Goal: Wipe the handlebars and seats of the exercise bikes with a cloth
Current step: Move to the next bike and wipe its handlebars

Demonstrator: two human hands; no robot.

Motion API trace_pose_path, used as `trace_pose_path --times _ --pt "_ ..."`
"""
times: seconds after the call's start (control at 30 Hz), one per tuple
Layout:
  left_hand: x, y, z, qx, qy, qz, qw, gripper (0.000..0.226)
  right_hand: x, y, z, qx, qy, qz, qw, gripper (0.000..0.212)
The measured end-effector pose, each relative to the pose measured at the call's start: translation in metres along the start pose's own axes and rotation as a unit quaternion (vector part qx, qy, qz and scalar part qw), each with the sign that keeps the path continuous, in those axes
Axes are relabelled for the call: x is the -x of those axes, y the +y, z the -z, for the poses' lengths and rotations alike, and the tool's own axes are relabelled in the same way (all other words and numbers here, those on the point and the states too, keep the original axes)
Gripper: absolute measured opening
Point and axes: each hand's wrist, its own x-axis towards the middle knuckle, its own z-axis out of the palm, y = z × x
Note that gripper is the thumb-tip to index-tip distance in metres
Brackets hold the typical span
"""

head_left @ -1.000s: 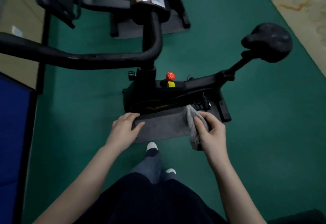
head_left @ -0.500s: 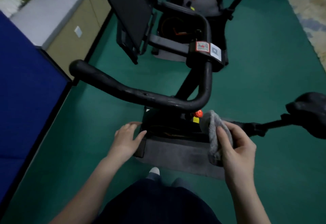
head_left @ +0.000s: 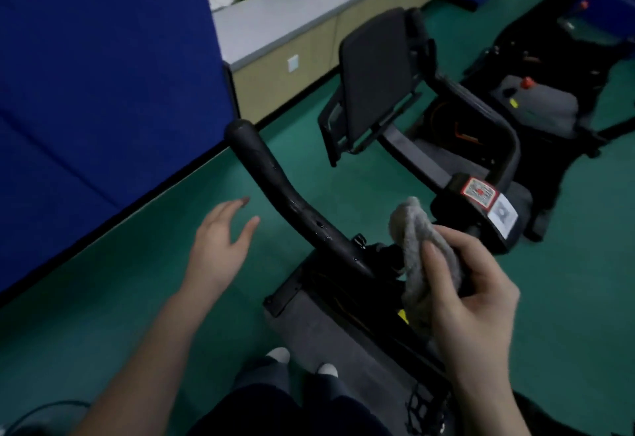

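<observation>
Nearest the camera, the right hand (head_left: 474, 301) is gripping a bunched grey cloth (head_left: 415, 239), its fingers (head_left: 481, 257) curling round the wad and the thumb pressing on top. The left hand (head_left: 220, 246) is hovering over the green floor (head_left: 103, 298), fingers spread and holding nothing. Between the two hands the handlebar (head_left: 285, 191) of the near bike is running as one long black bar. Its axis is slanting from the stem, just left of the cloth, away and leftward to a free end pointing at the blue partition (head_left: 103, 74). The cloth is sitting near the stem end, seemingly not touching the bar, while the left hand is lying beside its middle, apart from it. The right hand is looking better placed, and the wipe is likely calling for a sweep up that slant. Beyond, a second bike (head_left: 378, 71) is standing.
</observation>
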Motion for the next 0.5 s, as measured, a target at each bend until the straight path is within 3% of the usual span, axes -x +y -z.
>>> trace_pose_path --times 0.2,0.37,0.5 --pt "-0.013 0.035 0.028 0.124 0.128 0.002 0.984 0.036 -0.036 -0.014 -0.055 0.004 -0.112 0.109 0.988 0.014" --pt "-0.024 0.057 0.037 0.230 0.144 0.001 0.962 0.030 -0.072 -0.041 -0.113 0.000 -0.157 0.216 0.964 0.014" --pt "-0.030 0.064 0.043 0.270 0.155 -0.011 0.950 0.024 -0.101 -0.062 -0.155 0.060 -0.221 0.284 0.931 0.016"
